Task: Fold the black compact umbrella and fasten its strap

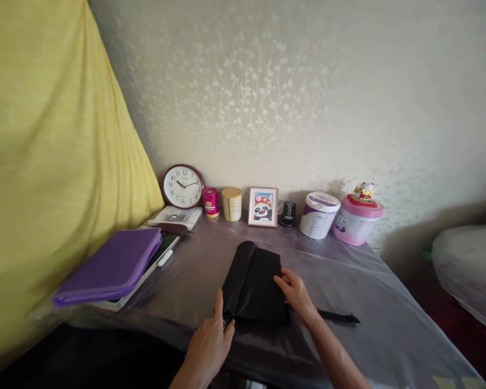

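A black folded fabric item [256,283], like a bag with one rolled edge, lies on the table's plastic-covered top [348,281]. A black strap [338,317] trails from it to the right. My left hand [210,340] rests at its near left corner, thumb up along the rolled edge, fingers closed against it. My right hand [295,294] lies flat on the fabric's right side with fingers stretched out.
A purple zip folder [113,267] lies at the left over a tablet with a white pen. Along the wall stand a round clock [182,186], two small tins, a panda picture frame [263,207], a white tub and a pink tub [357,219]. A yellow curtain hangs left; a bed is at right.
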Demonstrator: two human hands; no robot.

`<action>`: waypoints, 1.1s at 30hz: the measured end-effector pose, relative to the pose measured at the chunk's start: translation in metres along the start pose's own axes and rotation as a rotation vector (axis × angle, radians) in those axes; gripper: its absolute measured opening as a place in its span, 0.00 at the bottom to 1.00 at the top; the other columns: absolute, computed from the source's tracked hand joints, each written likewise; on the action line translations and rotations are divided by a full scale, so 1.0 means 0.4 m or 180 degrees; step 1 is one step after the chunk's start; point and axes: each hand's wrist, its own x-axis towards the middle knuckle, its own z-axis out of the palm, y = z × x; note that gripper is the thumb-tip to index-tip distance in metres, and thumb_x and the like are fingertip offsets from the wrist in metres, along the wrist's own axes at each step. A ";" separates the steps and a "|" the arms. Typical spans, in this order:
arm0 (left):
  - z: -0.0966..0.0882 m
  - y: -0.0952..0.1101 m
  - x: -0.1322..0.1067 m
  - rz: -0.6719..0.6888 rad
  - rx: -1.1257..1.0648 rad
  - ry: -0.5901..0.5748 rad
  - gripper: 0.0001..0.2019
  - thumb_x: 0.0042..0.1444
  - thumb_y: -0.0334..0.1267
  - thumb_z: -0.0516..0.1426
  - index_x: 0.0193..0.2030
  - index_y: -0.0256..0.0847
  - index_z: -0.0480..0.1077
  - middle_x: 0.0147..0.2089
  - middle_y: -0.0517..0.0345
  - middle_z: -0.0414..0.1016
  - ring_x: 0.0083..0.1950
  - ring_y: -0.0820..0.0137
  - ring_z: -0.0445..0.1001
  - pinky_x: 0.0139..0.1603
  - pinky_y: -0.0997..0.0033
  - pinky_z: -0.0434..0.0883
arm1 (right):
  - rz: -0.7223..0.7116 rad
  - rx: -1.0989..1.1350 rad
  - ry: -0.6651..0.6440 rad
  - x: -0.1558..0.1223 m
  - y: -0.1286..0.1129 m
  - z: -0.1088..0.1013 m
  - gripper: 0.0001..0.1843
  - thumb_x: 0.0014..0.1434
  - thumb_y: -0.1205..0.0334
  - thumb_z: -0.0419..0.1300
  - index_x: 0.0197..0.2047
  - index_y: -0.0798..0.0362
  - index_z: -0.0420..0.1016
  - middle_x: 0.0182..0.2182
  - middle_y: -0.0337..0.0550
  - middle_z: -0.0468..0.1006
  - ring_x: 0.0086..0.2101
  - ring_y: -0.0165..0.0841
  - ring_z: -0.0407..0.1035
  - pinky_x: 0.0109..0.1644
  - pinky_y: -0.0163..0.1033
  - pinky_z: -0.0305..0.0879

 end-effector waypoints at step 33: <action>0.008 -0.027 -0.005 0.0207 0.0056 0.0076 0.31 0.59 0.43 0.42 0.65 0.35 0.34 0.43 0.47 0.73 0.41 0.65 0.74 0.37 0.72 0.64 | -0.0428 -0.0782 -0.0328 0.144 -0.115 0.309 0.20 0.49 0.63 0.57 0.46 0.57 0.62 0.27 0.42 0.77 0.37 0.35 0.71 0.39 0.37 0.62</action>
